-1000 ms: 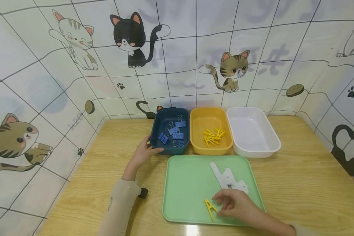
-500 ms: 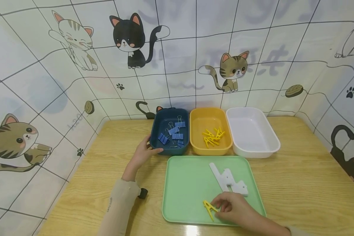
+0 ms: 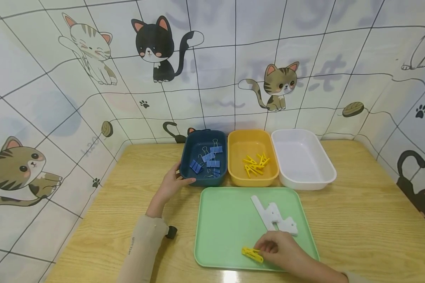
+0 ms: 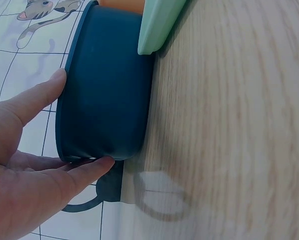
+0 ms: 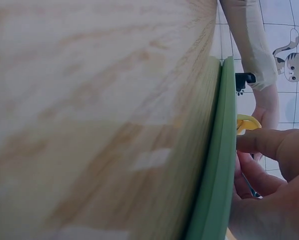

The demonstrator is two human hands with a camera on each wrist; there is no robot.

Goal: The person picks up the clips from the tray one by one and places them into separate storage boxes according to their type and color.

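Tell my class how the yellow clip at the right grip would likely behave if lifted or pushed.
The yellow clip is probably light, being small and slim compared with the green tray. Its plastic-looking body should stay stiff rather than flop. Its narrow shape suggests sliding or pivoting rather than rolling.

We find the surface [image 3: 368, 220] wood-grained, glossy at bottom centre. The green tray [image 3: 223, 224], lower centre, appears smooth plastic, as does the navy bin [image 3: 207, 183] at centre. We record the yellow clip [image 3: 252, 254] as plastic, the blue binder clips [image 3: 213, 164] as part metal wire, the lower-left sleeve [image 3: 141, 247] as matt cloth.
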